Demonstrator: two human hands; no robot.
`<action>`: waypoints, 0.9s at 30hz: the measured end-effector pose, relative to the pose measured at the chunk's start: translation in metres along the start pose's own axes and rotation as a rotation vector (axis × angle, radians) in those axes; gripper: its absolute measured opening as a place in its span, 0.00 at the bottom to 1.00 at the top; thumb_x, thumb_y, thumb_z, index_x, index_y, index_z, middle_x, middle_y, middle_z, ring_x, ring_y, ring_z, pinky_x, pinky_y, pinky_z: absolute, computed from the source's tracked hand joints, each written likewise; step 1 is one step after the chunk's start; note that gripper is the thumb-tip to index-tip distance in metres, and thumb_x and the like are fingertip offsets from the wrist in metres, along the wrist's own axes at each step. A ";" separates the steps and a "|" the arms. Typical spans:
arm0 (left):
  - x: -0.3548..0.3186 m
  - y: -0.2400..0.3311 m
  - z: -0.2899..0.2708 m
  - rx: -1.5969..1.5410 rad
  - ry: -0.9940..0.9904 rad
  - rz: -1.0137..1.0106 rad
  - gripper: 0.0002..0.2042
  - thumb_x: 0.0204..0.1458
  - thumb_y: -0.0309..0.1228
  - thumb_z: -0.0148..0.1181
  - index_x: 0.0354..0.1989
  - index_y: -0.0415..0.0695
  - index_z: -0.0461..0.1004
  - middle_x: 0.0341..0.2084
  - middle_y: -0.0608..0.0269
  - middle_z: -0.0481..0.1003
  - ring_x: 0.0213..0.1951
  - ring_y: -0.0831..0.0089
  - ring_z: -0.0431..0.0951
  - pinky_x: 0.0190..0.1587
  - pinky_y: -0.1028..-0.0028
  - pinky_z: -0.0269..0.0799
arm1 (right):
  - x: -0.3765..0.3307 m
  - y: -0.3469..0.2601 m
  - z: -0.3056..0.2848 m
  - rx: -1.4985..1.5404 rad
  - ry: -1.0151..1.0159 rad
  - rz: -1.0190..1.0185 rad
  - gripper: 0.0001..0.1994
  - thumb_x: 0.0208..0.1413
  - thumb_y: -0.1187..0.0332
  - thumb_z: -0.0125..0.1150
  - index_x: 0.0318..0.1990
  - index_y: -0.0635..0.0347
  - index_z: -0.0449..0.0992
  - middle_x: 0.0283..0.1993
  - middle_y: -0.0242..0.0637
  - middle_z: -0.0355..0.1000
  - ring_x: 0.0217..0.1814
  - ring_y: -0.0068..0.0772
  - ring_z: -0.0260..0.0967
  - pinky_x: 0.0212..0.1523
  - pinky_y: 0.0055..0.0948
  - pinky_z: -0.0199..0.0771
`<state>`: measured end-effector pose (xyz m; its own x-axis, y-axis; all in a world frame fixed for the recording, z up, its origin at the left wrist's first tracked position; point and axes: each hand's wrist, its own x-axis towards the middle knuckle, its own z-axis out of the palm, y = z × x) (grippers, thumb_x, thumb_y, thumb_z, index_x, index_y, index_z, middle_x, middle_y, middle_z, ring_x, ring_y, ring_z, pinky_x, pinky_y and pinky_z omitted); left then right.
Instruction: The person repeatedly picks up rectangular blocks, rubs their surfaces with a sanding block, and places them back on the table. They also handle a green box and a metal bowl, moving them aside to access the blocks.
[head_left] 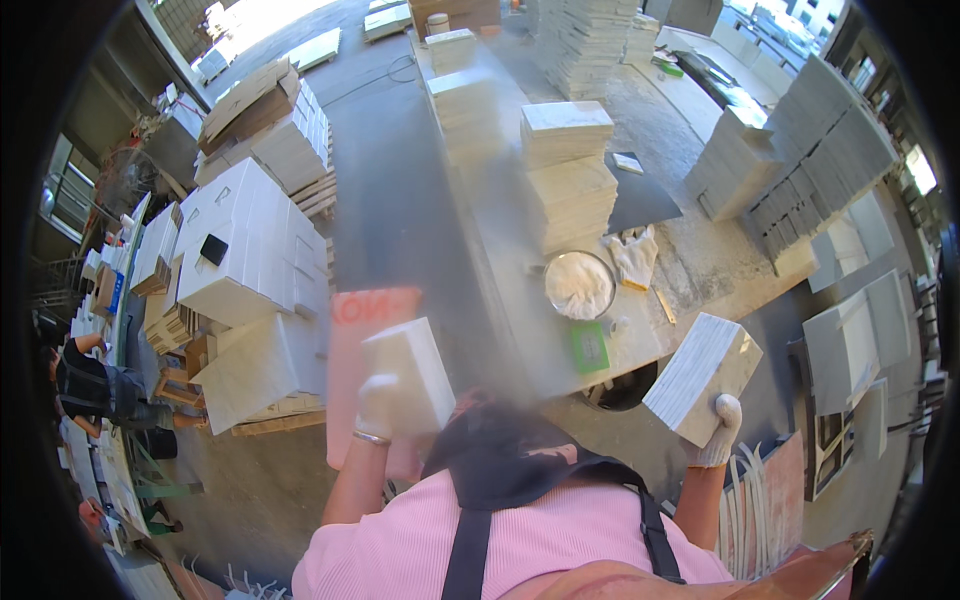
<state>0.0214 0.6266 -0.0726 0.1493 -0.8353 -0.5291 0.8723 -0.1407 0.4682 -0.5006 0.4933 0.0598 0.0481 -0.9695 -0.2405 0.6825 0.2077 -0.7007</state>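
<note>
My left hand [377, 408], in a white glove, grips a white stone block or tile stack [420, 365] held up at the left of my body; a smear on the picture blurs it. On the other side my right hand [722, 425], gloved too, is closed round the lower edge of a stack of thin white tiles [690, 375], whose layered edges show. This stack is tilted and held off the bench's near right edge. Most fingers of both hands are hidden behind what they hold.
A long bench [640, 330] bears tile stacks [570, 190], a bowl of pale material [580, 285], a green box [590, 347] and a cloth glove [632, 255]. Larger tile piles [815, 150] stand right. White boxes [250, 240] stand on pallets at left; another person [95, 385] is beyond.
</note>
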 end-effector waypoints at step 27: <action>0.504 0.156 0.396 0.792 -1.267 -0.509 0.06 0.58 0.26 0.55 0.35 0.43 0.79 0.31 0.67 0.80 0.35 0.75 0.79 0.38 0.70 0.74 | 0.028 0.127 0.191 -0.061 0.755 -0.262 0.48 0.35 0.59 0.68 0.70 0.63 0.60 0.63 0.45 0.68 0.63 0.52 0.69 0.62 0.50 0.74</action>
<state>0.0484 -0.0265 0.0138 -0.8964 -0.4429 -0.0183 0.1921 -0.4254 0.8844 -0.2735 0.4678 0.0926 -0.6293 -0.6423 -0.4376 0.5615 0.0135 -0.8273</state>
